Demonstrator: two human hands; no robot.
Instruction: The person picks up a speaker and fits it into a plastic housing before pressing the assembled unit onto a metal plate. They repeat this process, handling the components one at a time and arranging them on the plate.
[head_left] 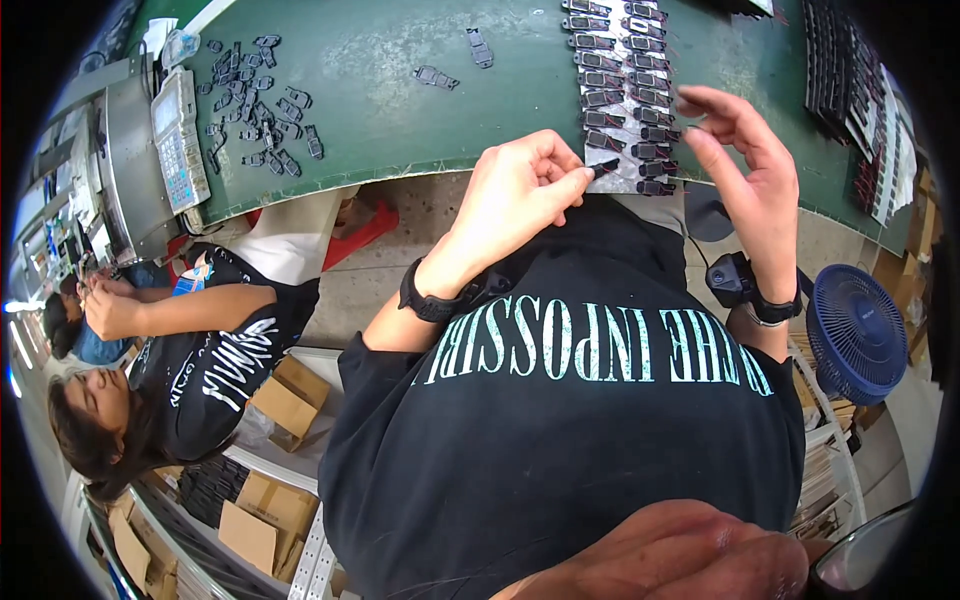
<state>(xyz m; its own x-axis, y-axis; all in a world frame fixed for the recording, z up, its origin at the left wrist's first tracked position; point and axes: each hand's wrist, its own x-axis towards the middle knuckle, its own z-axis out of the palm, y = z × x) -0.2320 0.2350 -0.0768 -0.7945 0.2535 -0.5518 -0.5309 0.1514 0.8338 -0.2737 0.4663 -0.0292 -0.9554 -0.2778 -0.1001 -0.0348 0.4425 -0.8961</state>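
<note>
A pale strip [621,120] lies across the table, bearing two columns of small black modules with thin red and black wires, which look like little speakers. At the strip's near end, my left hand [522,196] pinches a small black module [604,168] between thumb and fingertips, at the foot of the left column. My right hand [748,158] hovers just right of the right column, its thumb and fingers apart with nothing visible between them. Nearest to it are the lower modules [655,152] of that column. Each wrist wears a black band with a small device.
Loose black modules [262,110] lie piled on the green table [370,120] at left, with two [480,47] farther in. A keypad device [178,150] stands at the left edge. Black strips [850,90] are stacked at right. A blue fan [858,333] and a co-worker [215,350] flank me.
</note>
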